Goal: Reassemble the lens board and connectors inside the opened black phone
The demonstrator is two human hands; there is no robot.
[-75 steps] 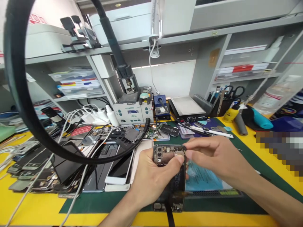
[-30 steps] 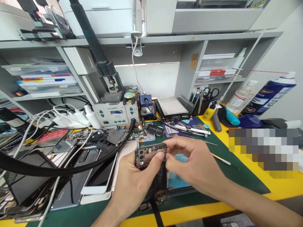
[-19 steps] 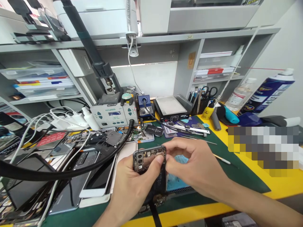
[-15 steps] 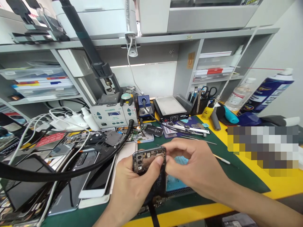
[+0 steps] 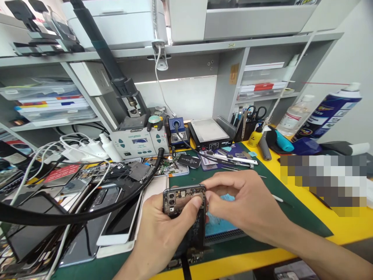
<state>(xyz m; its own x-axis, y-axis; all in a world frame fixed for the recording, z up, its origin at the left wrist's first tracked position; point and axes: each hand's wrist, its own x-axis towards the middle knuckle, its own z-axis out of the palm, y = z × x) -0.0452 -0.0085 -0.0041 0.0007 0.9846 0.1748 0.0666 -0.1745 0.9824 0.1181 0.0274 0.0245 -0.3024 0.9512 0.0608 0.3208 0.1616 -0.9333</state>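
A smartphone with its back cover off (image 5: 182,200) shows its rear cameras, circuit board and dark lower part. My left hand (image 5: 164,233) is wrapped round its left side, thumb pressed across the board. My right hand (image 5: 247,204) is closed at the upper right edge, with its index finger along the top corner and its thumb by the side. A dark flex strip (image 5: 185,268) hangs from the phone's lower end. Behind the right hand lies a light-blue pad (image 5: 221,227), partly covered.
Several phones and loose parts crowd the left, including a white phone (image 5: 119,221). A thick black hose (image 5: 116,212) arches over them. A soldering station (image 5: 140,142), hot plate (image 5: 211,130), and yellow bottle (image 5: 255,137) stand behind. A green mat (image 5: 309,223) covers the bench.
The phone has tipped and dropped slightly, still in my left hand. My right hand has shifted a little to the right along its edge.
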